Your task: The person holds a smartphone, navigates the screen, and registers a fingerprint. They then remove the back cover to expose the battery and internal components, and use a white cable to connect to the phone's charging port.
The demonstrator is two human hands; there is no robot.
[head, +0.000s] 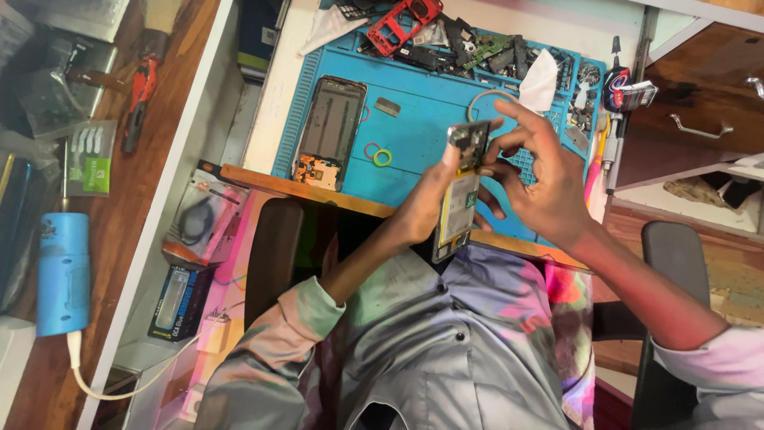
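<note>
Gripping an opened phone (460, 195) upright above the blue mat (414, 151), the left hand (426, 203) clamps its edge; the right hand (541, 179), at three o'clock, pinches its top. A phone frame (330, 131) lies at nine o'clock.

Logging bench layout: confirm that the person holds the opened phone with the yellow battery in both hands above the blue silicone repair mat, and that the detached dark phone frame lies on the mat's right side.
Wrong in one respect: the detached dark phone frame lies on the left side of the blue silicone repair mat, as the head view shows. The rest holds: the left hand and right hand hold the opened phone with the yellow battery above it.
</note>
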